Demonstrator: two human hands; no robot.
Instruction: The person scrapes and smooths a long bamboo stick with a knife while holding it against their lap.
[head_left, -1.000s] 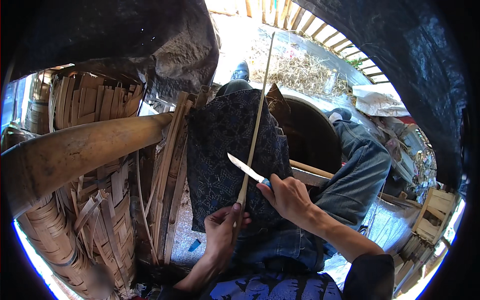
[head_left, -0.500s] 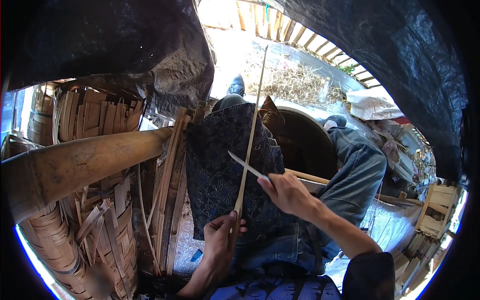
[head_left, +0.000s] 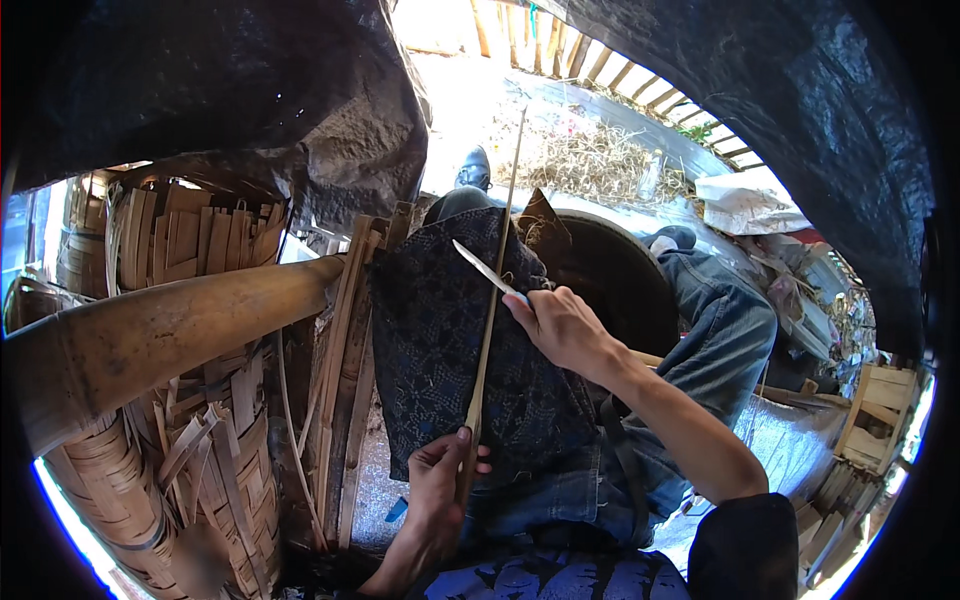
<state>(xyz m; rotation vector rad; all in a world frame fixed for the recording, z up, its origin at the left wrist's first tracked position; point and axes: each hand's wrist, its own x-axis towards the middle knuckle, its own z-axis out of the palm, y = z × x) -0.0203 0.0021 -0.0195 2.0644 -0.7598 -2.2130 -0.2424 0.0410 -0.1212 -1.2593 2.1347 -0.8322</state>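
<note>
A long, thin bamboo strip (head_left: 486,352) slants up and away over a dark patterned cloth (head_left: 425,320) spread on my lap. Near its close end, my left hand (head_left: 437,478) pinches the strip between thumb and fingers. Farther up, my right hand (head_left: 562,322) grips a knife (head_left: 480,264); its handle is hidden in the fist. The blade points up and left and crosses the strip, seemingly against it. The strip's far tip stands out against the bright ground.
On the left, a thick bamboo pole (head_left: 180,322) juts in above woven baskets (head_left: 110,485) filled with bamboo slats. A dark round container (head_left: 625,290) stands between my legs. Dark plastic sheeting (head_left: 780,80) hangs overhead. A wooden crate (head_left: 876,415) is at far right; straw (head_left: 590,165) lies ahead.
My right hand and the knife have moved up and away along the strip. The strip's far tip has shifted slightly left and lower. My left hand stays nearly in place.
</note>
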